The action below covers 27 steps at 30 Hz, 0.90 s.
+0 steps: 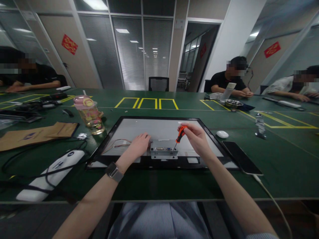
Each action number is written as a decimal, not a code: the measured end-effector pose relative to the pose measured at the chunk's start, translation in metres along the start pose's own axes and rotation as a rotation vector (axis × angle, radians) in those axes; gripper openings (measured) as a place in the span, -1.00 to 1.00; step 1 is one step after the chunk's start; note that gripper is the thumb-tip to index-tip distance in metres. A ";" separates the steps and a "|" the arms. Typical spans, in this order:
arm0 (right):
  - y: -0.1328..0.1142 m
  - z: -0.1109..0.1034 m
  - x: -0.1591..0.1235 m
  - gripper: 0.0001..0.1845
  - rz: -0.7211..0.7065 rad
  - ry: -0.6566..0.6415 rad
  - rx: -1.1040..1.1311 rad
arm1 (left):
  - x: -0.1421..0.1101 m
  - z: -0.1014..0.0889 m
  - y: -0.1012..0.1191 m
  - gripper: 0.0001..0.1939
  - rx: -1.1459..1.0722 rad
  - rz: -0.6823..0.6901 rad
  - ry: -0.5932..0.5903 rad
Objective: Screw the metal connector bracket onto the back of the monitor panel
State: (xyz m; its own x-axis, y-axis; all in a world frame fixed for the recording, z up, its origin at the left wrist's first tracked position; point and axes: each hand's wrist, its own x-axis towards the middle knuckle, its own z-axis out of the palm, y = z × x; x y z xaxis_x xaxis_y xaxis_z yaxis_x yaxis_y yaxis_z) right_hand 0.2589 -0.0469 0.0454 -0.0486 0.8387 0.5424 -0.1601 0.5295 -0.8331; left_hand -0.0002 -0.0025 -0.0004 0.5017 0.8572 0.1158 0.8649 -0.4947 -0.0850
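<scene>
Right hand [199,141] grips an orange screwdriver [181,133] tip-down at the metal bracket [164,153] on the panel [139,127], centre frame, left hand [139,145] beside it, grip unclear; screw work seems unfinished, screws done or left untellable.

pink-lidded bottle [90,116] | brown paper bag [32,135] | black phone [241,157], white cable [257,179] attached | metal bowl [233,105] | black chair [159,84]
</scene>
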 end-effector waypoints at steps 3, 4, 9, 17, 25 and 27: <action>0.001 0.001 0.001 -0.88 0.013 0.056 0.023 | 0.000 0.000 0.000 -0.64 0.007 0.005 0.005; 0.000 0.002 0.002 -0.88 0.013 0.060 0.037 | 0.000 0.000 0.000 -0.64 0.010 0.009 0.007; -0.003 0.005 0.001 -0.74 0.046 -0.039 0.126 | 0.000 0.001 0.000 -0.65 0.019 0.005 0.005; 0.000 0.001 0.001 -0.85 0.012 -0.008 0.057 | 0.000 -0.001 0.001 -0.63 0.025 0.001 -0.011; -0.003 0.002 0.000 -0.73 0.055 -0.110 0.056 | -0.002 -0.004 0.002 -0.65 -0.004 0.000 -0.001; 0.000 0.001 0.000 -0.78 0.011 -0.053 -0.018 | -0.001 -0.005 0.003 -0.67 -0.013 -0.004 -0.001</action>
State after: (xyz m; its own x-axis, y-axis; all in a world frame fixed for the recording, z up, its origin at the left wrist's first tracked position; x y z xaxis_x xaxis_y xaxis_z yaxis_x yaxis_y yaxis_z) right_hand 0.2578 -0.0472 0.0449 -0.1025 0.8367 0.5379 -0.1413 0.5231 -0.8405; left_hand 0.0014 -0.0057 0.0038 0.4980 0.8595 0.1152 0.8671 -0.4928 -0.0719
